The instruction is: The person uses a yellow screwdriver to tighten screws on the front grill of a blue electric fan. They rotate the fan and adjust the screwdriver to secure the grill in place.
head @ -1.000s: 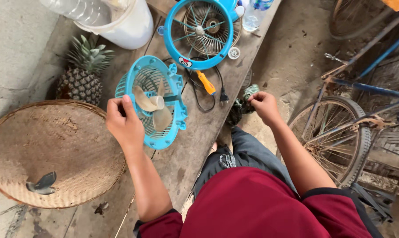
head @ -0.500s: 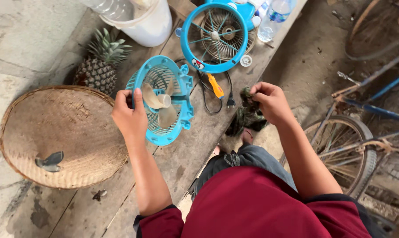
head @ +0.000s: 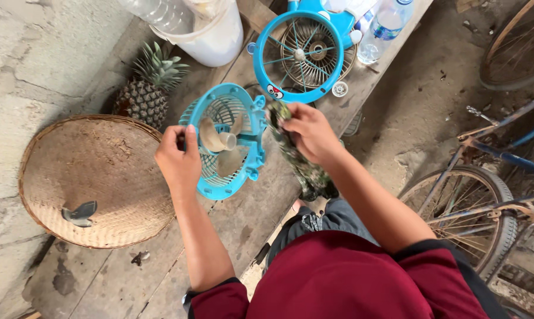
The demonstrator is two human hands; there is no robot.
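Observation:
My left hand (head: 178, 159) grips the left rim of a blue round fan grille (head: 243, 112), tilted up off the wooden bench (head: 249, 218). A pale fan blade (head: 219, 142) lies inside the grille. My right hand (head: 308, 133) holds a dark mottled cloth (head: 299, 162) right against the grille's right edge; the cloth hangs down toward my lap. Farther along the bench lies the other blue fan body (head: 267, 71) with its wire guard and motor hub.
A pineapple (head: 146, 94) and a wide woven basket tray (head: 84, 177) sit at the left. A white bucket (head: 214, 38) and a clear water bottle (head: 382, 29) stand at the bench's far end. A bicycle wheel (head: 461, 212) is close on the right.
My right hand has lifted the cloth from the bench's right edge and brought it left to the grille. My left hand still holds the grille.

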